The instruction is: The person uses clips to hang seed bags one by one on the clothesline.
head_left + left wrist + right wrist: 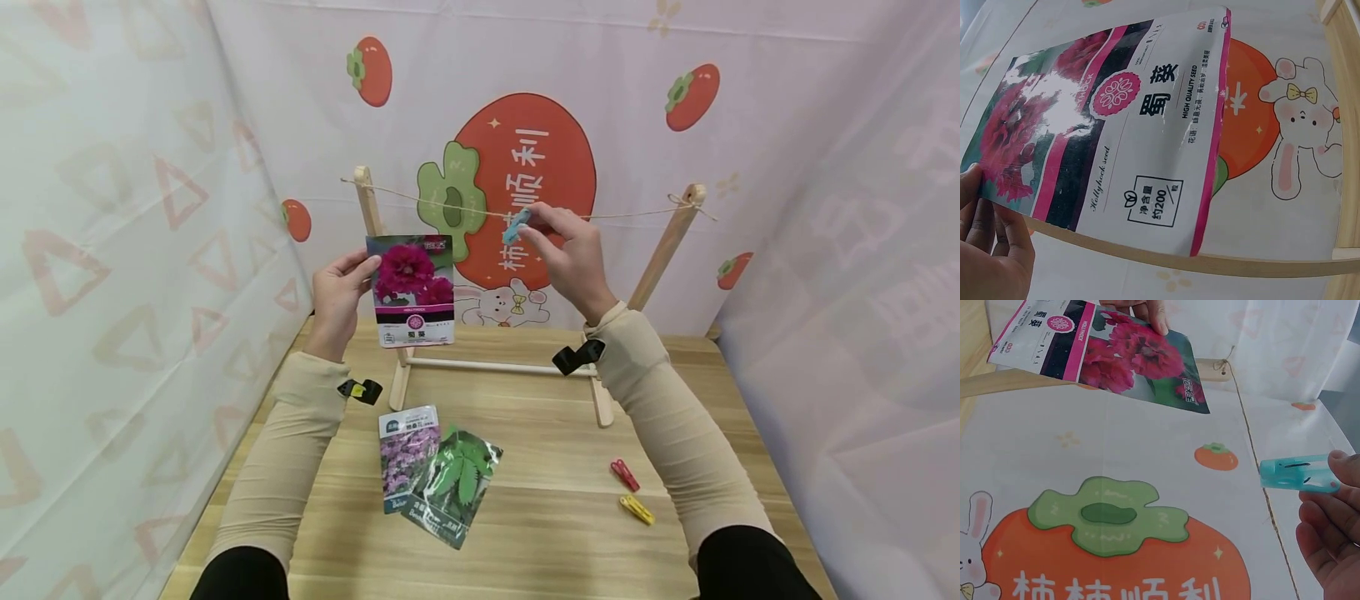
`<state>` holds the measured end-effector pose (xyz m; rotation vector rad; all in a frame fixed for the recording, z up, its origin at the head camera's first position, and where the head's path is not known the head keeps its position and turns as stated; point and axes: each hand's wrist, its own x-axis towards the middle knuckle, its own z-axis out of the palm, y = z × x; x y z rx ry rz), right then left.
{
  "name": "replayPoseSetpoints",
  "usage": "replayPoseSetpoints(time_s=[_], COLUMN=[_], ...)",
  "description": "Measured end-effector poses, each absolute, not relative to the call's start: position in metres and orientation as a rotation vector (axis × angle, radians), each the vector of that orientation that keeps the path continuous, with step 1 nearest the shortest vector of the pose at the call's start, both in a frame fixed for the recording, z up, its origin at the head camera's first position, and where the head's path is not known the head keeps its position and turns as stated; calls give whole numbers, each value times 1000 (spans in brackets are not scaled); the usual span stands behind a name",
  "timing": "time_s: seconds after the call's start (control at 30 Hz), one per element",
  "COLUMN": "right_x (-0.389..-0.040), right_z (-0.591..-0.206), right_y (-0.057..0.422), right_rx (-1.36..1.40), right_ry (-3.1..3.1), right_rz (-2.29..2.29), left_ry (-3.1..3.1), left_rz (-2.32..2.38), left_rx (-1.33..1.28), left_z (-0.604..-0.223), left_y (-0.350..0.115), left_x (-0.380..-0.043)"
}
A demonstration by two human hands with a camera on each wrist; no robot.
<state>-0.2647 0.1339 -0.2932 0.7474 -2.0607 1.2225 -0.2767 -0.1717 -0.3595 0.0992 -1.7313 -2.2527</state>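
Observation:
My left hand (335, 304) pinches a hollyhock seed packet (412, 290) by its left edge, between thumb and fingers. The packet hangs upright below the left part of a twine line (630, 216), its deep pink flower picture facing me; the left wrist view shows its white lower half (1166, 144). In my right hand (576, 254) a light blue clothespin (516, 227) is pinched between thumb and fingers. Its far end (1269, 473) overlaps the twine in the right wrist view; I cannot tell whether it clamps the twine.
The twine runs between two posts of a wooden stand (667, 246) with a white crossbar (495, 366). On the wooden table (540, 533) lie a purple-flower packet (401, 450) and a green-leaf packet (461, 479), overlapping. A red clothespin (624, 474) and a yellow clothespin (637, 509) lie at right.

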Motion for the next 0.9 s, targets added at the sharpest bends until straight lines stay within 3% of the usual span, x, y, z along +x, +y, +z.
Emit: replayPoseSetpoints(time_s=[0.9], right_x=[-292], right_z=[-269], right_y=[70], right_rx=[732], right_ry=[-1952], right_rz=[1360], left_ry=[-1766], left_rz=[-2216], left_rx=[40], left_z=[-354], left_y=[-161], left_x=[-289])
